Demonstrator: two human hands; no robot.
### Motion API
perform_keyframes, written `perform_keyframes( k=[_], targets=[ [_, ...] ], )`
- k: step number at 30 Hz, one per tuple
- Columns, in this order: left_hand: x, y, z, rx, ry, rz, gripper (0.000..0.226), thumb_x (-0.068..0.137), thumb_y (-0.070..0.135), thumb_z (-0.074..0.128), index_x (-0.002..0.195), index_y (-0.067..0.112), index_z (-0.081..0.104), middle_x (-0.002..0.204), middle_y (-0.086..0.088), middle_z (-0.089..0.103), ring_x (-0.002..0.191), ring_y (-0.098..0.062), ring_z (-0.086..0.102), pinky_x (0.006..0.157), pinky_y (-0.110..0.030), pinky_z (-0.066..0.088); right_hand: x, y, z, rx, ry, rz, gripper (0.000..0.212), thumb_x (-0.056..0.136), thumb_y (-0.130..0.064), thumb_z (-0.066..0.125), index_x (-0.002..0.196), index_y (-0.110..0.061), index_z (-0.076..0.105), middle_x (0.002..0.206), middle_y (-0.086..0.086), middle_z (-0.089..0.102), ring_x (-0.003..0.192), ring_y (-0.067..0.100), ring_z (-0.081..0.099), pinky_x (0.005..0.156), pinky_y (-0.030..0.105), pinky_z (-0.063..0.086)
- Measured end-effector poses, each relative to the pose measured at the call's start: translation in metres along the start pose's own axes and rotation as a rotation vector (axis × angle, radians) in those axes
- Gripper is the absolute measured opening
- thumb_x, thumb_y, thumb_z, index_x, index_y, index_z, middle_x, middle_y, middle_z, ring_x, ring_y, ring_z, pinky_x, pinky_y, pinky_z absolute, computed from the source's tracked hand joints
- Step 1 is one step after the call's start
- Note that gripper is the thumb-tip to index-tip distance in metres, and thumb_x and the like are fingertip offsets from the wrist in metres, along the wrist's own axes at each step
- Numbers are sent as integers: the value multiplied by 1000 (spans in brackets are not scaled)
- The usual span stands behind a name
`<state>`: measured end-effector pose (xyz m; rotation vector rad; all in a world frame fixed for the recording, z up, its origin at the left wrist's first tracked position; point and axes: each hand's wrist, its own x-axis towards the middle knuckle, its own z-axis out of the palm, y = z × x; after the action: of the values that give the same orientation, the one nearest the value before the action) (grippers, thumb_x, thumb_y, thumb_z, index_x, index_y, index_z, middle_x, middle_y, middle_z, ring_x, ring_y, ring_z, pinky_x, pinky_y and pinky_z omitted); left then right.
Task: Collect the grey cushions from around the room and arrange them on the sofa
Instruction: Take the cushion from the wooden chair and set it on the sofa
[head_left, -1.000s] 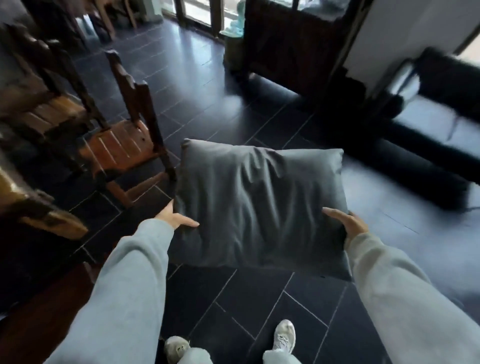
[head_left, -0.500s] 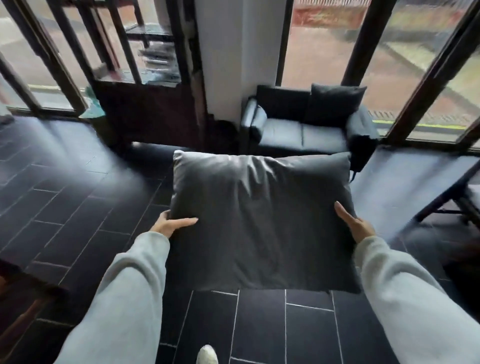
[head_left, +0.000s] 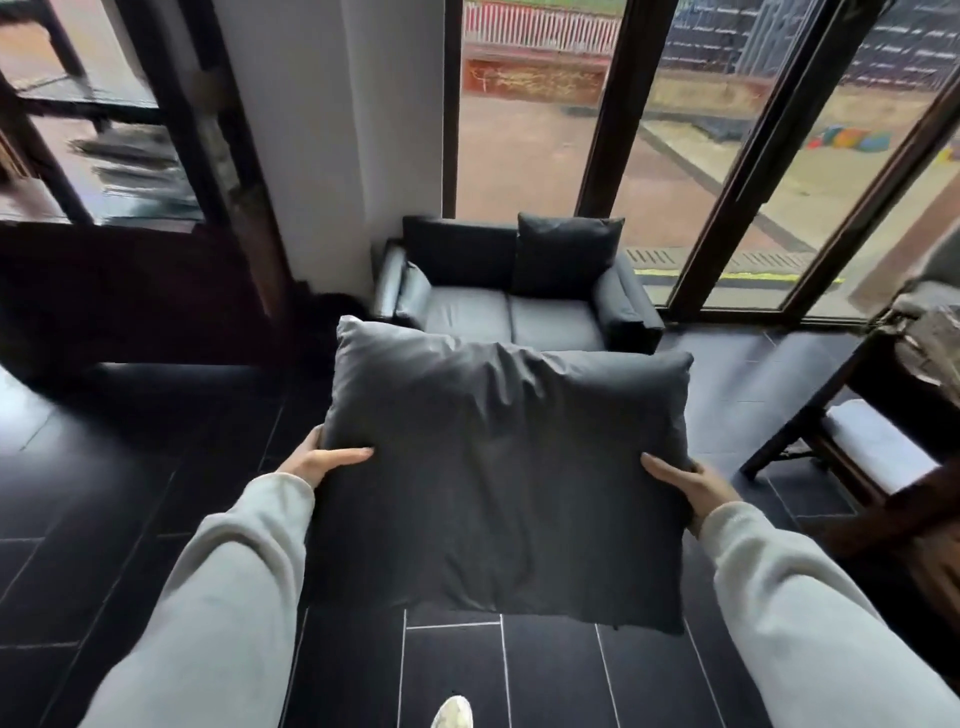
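Observation:
I hold a large grey cushion (head_left: 504, 467) flat in front of me above the dark tiled floor. My left hand (head_left: 322, 460) grips its left edge and my right hand (head_left: 685, 483) grips its right edge. Straight ahead stands a small dark two-seat sofa (head_left: 467, 312) against the window wall. A second dark cushion (head_left: 563, 254) leans upright against the right half of the sofa's backrest. The sofa's near edge is partly hidden behind the cushion I carry.
A dark wooden cabinet (head_left: 130, 291) stands at the left beside a white pillar (head_left: 322, 145). A wooden chair with a pale seat (head_left: 872, 452) is at the right. Tall dark-framed windows (head_left: 613, 130) rise behind the sofa. My shoe (head_left: 453, 714) shows at the bottom.
My view has swung from the wooden chairs round to the sofa, which is now closer and centred ahead. Both hands keep their hold on the cushion.

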<state>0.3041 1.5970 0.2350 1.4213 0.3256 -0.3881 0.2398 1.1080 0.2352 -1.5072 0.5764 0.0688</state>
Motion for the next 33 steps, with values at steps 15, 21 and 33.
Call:
perform_keyframes(
  k=[15, 21, 33],
  targets=[
    [269, 114, 84, 91, -80, 41, 84, 57, 11, 92, 134, 5, 58, 123, -25, 71, 114, -44, 68, 106, -58, 49, 266, -85, 4, -9, 54, 17, 96, 31, -55, 107, 114, -14, 80, 107, 13, 83, 101, 38, 79, 102, 53, 58],
    [404, 168, 122, 66, -20, 85, 80, 57, 4, 86, 132, 2, 60, 124, -27, 69, 116, -44, 66, 108, -58, 46, 410, -144, 21, 17, 36, -14, 104, 27, -58, 105, 118, -15, 78, 111, 12, 82, 108, 38, 76, 106, 52, 55],
    [602, 303, 127, 43, 162, 155, 88, 48, 26, 94, 130, 16, 65, 115, -11, 77, 109, -34, 73, 101, -48, 54, 672, -289, 118, 62, -38, -19, 72, 39, -39, 109, 103, -16, 85, 104, 14, 83, 98, 36, 80, 95, 57, 61]
  ],
)
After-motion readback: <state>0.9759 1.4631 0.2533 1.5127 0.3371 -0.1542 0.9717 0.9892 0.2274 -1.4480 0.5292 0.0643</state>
